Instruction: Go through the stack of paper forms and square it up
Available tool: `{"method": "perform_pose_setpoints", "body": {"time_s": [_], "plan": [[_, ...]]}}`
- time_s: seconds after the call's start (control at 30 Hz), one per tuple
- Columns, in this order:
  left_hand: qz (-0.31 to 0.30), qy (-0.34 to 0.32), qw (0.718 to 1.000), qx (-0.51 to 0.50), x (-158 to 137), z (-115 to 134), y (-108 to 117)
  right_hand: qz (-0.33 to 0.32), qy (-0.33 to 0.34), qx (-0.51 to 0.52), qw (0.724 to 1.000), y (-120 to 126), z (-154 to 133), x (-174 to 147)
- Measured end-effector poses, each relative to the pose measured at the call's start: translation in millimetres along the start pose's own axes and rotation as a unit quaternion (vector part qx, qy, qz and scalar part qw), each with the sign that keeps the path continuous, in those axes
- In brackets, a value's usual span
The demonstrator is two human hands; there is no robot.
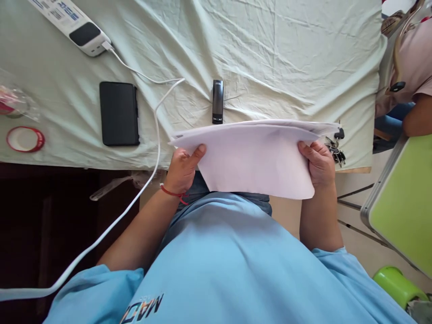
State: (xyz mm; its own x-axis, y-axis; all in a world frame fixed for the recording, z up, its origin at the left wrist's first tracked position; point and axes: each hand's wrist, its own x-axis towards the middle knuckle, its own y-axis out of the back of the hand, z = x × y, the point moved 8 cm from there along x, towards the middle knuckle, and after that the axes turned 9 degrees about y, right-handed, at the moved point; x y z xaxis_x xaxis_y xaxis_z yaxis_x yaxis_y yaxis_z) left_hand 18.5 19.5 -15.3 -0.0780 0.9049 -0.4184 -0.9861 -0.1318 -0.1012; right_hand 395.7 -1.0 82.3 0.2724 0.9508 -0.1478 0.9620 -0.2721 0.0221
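Note:
A stack of white paper sheets is held up at the table's near edge, tilted, its back side facing me. My left hand grips the left end, thumb on top and fingers hidden behind. At the right end my right hand pinches the sheets in the same way. Just beyond the papers lies a black stapler, its near end close to their upper edge. Black binder clips lie on the cloth beside my right hand.
A pale green cloth covers the table. On the left are a black case, a white power strip with a white cable, and a red tape roll. Right of me stand a green table and another person.

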Motion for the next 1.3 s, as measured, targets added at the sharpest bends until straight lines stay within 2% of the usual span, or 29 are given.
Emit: {"method": "perform_pose_setpoints", "body": {"time_s": [0.03, 0.1, 0.23, 0.3, 0.33, 0.4, 0.47, 0.53, 0.6, 0.7, 0.77, 0.83, 0.97, 1.03, 1.07, 1.13, 1.23, 1.3], "plan": [[-0.003, 0.007, 1.0, -0.014, 3, 4, -2, 0.001, 0.009, 0.003, 1.0, -2, 1, 3], [0.01, -0.026, 0.999, -0.027, 10, 21, -2, 0.012, 0.044, 0.007, 0.999, -5, 0, 9], [0.033, -0.188, 0.982, 0.003, 24, 71, 8, 0.065, 0.16, 0.014, 0.985, 3, -10, 21], [0.032, -0.258, 0.966, -0.004, 28, 89, 15, 0.072, 0.192, 0.014, 0.979, 8, -9, 25], [0.021, -0.27, 0.963, -0.003, 30, 92, 17, 0.064, 0.193, 0.01, 0.979, 9, -5, 28], [-0.016, -0.239, 0.971, 0.028, 37, 83, 14, 0.032, 0.172, -0.006, 0.985, 7, 7, 32], [-0.054, -0.168, 0.981, 0.079, 42, 61, 7, -0.009, 0.135, -0.024, 0.991, 1, 22, 34], [-0.055, -0.126, 0.984, 0.112, 40, 42, 4, -0.032, 0.099, -0.042, 0.994, -6, 34, 35], [-0.025, -0.132, 0.982, 0.137, 34, 35, 3, -0.034, 0.076, -0.055, 0.995, -11, 40, 36], [0.007, -0.163, 0.969, 0.187, 29, 45, 2, -0.012, 0.071, -0.065, 0.995, -12, 35, 39], [0.018, -0.192, 0.955, 0.225, 32, 62, 1, -0.01, 0.078, -0.068, 0.995, -13, 28, 41], [0.037, -0.247, 0.931, 0.265, 35, 88, 1, -0.031, 0.085, -0.073, 0.993, -17, 20, 44], [0.107, -0.397, 0.856, 0.314, 29, 140, 0, -0.067, 0.118, -0.118, 0.984, -27, 1, 50], [0.127, -0.436, 0.831, 0.322, 24, 151, 0, -0.062, 0.143, -0.138, 0.978, -27, -9, 53], [0.126, -0.441, 0.828, 0.322, 22, 151, 1, -0.056, 0.151, -0.143, 0.976, -26, -13, 55], [0.098, -0.415, 0.846, 0.321, 25, 141, 3, -0.042, 0.153, -0.15, 0.976, -20, -14, 57], [0.002, -0.32, 0.896, 0.309, 35, 106, 6, -0.051, 0.117, -0.158, 0.979, -12, 3, 58], [-0.056, -0.278, 0.916, 0.283, 38, 83, 6, -0.035, 0.1, -0.14, 0.984, -4, 15, 56]]}}
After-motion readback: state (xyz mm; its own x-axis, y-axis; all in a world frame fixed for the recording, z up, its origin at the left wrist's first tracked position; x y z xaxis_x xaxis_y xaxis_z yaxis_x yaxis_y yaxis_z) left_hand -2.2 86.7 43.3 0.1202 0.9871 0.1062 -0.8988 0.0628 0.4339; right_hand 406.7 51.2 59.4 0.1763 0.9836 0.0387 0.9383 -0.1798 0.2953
